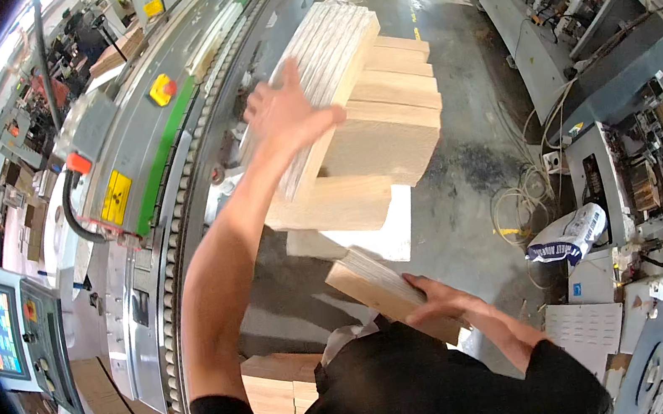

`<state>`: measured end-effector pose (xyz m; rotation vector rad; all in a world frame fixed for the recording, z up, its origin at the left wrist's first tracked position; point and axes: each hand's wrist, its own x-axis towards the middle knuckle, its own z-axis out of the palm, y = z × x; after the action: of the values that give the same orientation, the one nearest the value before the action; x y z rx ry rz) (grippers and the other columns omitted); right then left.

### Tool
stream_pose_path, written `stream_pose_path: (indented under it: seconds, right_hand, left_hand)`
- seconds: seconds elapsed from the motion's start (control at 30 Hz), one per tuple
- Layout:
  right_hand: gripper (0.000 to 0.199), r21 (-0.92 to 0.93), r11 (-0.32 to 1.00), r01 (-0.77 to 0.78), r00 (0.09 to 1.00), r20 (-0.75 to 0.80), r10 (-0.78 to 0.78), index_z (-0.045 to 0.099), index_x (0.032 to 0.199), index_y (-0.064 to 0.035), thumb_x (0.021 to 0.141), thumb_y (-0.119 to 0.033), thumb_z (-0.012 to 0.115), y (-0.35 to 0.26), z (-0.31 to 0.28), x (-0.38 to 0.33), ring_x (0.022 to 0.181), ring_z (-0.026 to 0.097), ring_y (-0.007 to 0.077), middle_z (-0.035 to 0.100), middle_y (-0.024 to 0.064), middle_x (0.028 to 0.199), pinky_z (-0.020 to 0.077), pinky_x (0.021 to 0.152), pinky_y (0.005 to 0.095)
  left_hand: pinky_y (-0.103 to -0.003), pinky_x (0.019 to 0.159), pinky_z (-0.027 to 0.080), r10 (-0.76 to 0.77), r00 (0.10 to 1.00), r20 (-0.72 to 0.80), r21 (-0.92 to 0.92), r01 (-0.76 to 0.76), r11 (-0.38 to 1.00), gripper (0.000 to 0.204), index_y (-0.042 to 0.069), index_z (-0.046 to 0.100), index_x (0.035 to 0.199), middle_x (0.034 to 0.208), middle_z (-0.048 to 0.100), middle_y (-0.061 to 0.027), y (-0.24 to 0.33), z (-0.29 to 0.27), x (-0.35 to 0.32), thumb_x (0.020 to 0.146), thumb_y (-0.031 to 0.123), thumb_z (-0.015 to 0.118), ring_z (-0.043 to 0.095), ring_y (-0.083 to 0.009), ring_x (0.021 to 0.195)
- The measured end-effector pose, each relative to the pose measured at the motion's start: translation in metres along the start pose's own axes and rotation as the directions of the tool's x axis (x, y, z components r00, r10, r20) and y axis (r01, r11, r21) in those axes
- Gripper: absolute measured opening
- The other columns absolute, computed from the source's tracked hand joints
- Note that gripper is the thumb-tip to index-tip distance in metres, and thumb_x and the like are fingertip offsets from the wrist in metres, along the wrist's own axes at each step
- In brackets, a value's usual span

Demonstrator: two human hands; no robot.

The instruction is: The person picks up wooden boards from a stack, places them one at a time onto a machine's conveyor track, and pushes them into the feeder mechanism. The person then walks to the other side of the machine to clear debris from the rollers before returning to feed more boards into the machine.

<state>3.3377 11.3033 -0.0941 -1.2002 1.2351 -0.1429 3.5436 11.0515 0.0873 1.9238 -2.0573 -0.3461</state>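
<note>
My left hand (285, 116) is stretched forward with its fingers spread, resting on a leaning row of pale wooden boards (324, 64) set on edge. Those boards stand on a stepped pile of flat wooden panels (388, 127) in the middle of the view. My right hand (438, 302) is close to my chest and grips a thick stack of thin boards (381, 285) from its right side, holding it tilted.
A long grey machine (176, 186) with a green stripe, red buttons and a toothed track runs along my left. A control panel with a screen (5, 329) sits at far left. Cables, a white sack (569, 237) and machinery crowd the right. Wet concrete floor (470, 170) lies between.
</note>
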Motion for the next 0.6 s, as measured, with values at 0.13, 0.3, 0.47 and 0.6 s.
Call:
stream_pose_path:
  seconds: [0.13,0.3,0.47,0.6]
  right_hand:
    - [0.116,0.2,0.973,0.115,0.989,-0.114,-0.093,0.019,0.146,0.0044,0.059,-0.035,0.084,0.027,-0.027,-0.057,0.135,0.031,0.0351,0.028,0.0278,0.146,0.0204,0.114,0.0377]
    - [0.117,0.635,0.725,0.266,0.945,-0.322,-0.065,0.019,0.144,0.0102,0.05,-0.015,0.084,0.025,-0.058,-0.112,0.133,0.034,0.033,0.039,0.0234,0.14,0.0195,0.112,0.0354]
    - [0.108,0.621,0.705,0.341,0.878,-0.479,-0.001,0.03,0.143,0.0054,0.052,-0.026,0.08,0.004,-0.102,-0.124,0.104,0.055,0.0237,0.055,0.0152,0.119,0.0446,0.089,0.0315]
    - [0.107,0.596,0.732,0.332,0.78,-0.609,0.142,0.03,0.14,0.0085,0.055,-0.031,0.081,-0.042,-0.134,-0.1,0.1,0.058,0.0287,0.056,0.0214,0.116,0.0491,0.085,0.0371]
  left_hand:
    - [-0.055,0.105,0.023,-0.083,0.995,0.052,0.09,0.078,0.993,0.113,0.014,0.021,0.149,0.136,0.032,-0.0379,0.055,0.035,0.078,0.055,0.045,0.075,0.031,-0.0494,0.129]
    - [-0.054,0.103,0.022,-0.132,0.99,0.045,0.164,0.123,0.979,0.108,0.01,0.027,0.144,0.133,0.036,-0.0371,0.066,0.093,0.115,0.053,0.044,0.074,0.032,-0.0488,0.126]
    - [-0.058,0.103,0.019,-0.146,0.987,0.068,0.145,0.135,0.98,0.111,0.006,0.03,0.141,0.134,0.034,-0.0382,0.063,0.108,0.123,0.051,0.049,0.078,0.029,-0.0503,0.128]
    - [-0.065,0.105,0.014,0.006,0.995,-0.098,0.142,0.008,0.99,0.115,0.003,0.027,0.144,0.136,0.033,-0.0365,0.053,0.104,0.103,0.058,0.063,0.074,0.027,-0.0513,0.13]
